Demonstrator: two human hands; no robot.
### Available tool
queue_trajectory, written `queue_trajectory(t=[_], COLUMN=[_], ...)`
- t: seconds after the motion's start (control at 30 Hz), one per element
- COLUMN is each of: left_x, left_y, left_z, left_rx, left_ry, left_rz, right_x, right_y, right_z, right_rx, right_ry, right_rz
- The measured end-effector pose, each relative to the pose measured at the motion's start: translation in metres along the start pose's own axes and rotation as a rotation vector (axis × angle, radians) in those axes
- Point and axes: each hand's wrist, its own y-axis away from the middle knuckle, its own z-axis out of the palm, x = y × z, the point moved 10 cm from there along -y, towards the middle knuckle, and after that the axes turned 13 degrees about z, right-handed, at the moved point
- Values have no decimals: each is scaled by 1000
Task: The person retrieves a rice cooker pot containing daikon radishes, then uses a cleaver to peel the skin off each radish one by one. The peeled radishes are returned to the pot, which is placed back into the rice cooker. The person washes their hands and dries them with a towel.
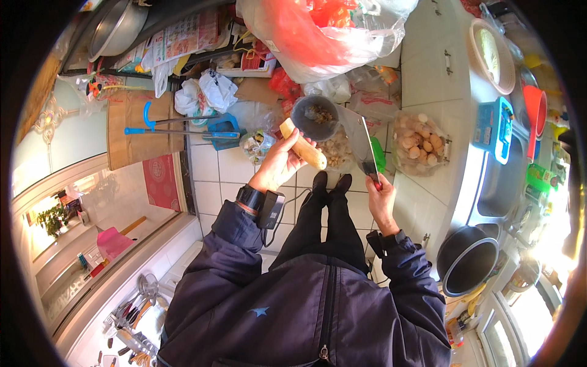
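My left hand [285, 158] is closed around a long pale root vegetable [311, 153], possibly a section of lotus root or a peeled radish. One of its ends looks cut flat, the other rounded. In my right hand [381, 196] is the handle of a cleaver [361, 140], its broad blade pointing away from me and apart from the vegetable. Beyond my left hand, lower down, a grey bowl or bucket [300, 112] holds brownish scraps. A bag of small pale items [337, 151] lies partly hidden behind the blade.
A bag of eggs or eggshells [419, 143] sits by the white cabinets [431, 91] on the right. A large red-and-clear plastic bag [321, 41] bulges ahead. At left stands a blue dustpan [222, 130]. A black basin [467, 261] rests beside the steel sink [502, 183].
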Motion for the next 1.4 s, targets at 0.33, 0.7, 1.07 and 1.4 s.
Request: queue_trajectory(t=[0.33,0.7,1.07,1.4], left_x=[5,22,32,29], left_y=[20,28,53,67], left_z=[54,62,76,60], left_rx=[-207,-101,-257,-152], left_ry=[22,-47,-377,-226], left_rz=[64,282,580,672], right_x=[-9,-56,-112,-125], right_y=[32,52,95,93], right_z=[-28,-59,-33,-17], right_rx=[36,322,417,419], right_ry=[-151,44,529,492], right_rz=[35,-311,-758,-788])
